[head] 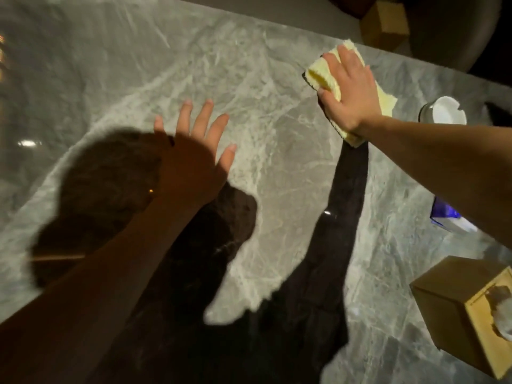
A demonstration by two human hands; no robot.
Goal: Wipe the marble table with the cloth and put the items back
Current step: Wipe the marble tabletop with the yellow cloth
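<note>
A grey veined marble table point(263, 139) fills the view. My right hand point(349, 92) presses flat on a folded pale yellow cloth point(322, 74) near the table's far right edge, fingers spread over the cloth. My left hand point(196, 151) hovers over the middle of the table, fingers apart, holding nothing. A white ashtray point(446, 112) sits just right of the cloth. A wooden tissue box point(468, 317) with tissue showing stands at the near right. A purple and white packet point(448, 217) lies partly hidden under my right forearm.
Dark shadows of my head and arms fall across the near half of the table. Beyond the far edge, a second wooden box point(386, 24) and a dark rounded seat point(454, 31) stand on the floor side.
</note>
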